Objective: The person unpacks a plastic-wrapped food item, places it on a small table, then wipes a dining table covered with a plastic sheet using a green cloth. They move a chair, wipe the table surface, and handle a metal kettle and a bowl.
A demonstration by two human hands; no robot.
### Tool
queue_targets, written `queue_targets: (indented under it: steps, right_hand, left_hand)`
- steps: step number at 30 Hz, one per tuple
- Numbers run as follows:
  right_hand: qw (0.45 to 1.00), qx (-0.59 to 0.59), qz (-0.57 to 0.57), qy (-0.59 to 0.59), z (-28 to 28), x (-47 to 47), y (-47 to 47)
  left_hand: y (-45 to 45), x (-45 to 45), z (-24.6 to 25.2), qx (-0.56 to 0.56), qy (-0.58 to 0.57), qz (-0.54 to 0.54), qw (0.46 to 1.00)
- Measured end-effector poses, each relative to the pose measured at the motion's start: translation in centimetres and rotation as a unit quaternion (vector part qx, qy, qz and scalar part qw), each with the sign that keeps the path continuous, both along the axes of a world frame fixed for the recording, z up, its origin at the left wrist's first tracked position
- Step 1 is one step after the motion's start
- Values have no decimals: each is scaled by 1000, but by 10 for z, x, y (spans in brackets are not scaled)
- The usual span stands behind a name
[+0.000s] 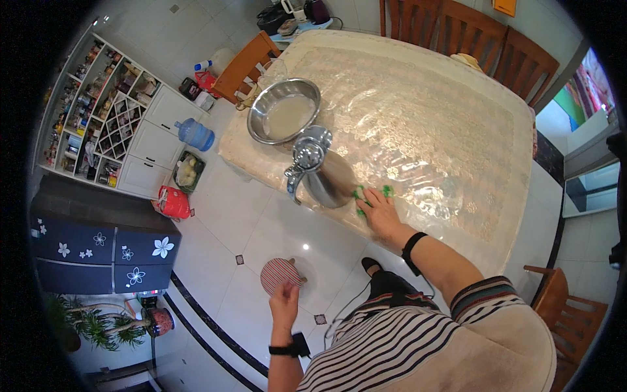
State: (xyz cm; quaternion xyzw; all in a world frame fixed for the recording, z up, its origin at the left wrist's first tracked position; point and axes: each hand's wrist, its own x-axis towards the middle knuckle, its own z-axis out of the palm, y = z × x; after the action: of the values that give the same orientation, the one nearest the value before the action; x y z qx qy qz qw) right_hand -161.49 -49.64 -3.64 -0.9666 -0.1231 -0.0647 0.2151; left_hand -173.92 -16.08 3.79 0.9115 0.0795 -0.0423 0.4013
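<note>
My right hand lies palm down near the edge of the table, its fingers over a crumpled green-and-white cloth. Just left of the cloth stands a stainless steel vacuum jug, its handle turned towards the table's near edge. Behind the jug is a steel basin with cloudy, pale liquid in it. My left hand hangs away from the table, over a round stool with a red striped top. Its fingers are drawn together, and I see nothing in them.
A clear plastic cover over patterned cloth lies on the table. Wooden chairs line its far side; another chair stands behind the basin. A blue water bottle and a red bag sit on the floor. A thin cable hangs beside my body.
</note>
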Motion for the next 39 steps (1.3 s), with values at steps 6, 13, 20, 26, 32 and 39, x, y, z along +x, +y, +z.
queue_targets:
  steps: [6, 13, 20, 26, 32, 39]
  right_hand:
    - [999, 1, 33, 40, 7, -21, -29]
    - [973, -78, -217, -29, 11, -104, -109]
    - [902, -40, -428, -41, -25, -88, -67]
    - [907, -1, -418, -50, -27, -53, 14]
    - [872, -32, -487, -25, -23, -14, 68]
    - [897, -36, -438, -50, -30, 64, 143]
  left_hand:
    - [-40, 149, 47, -99, -65, -95, 988]
    - [-75, 230, 80, -218, 99, -197, 951]
    - [-95, 255, 85, -350, 301, -133, 877]
    - [-60, 251, 94, -405, 261, -157, 862]
    - [39, 251, 128, -459, 226, -139, 848]
    - [149, 267, 142, -464, 171, -37, 869]
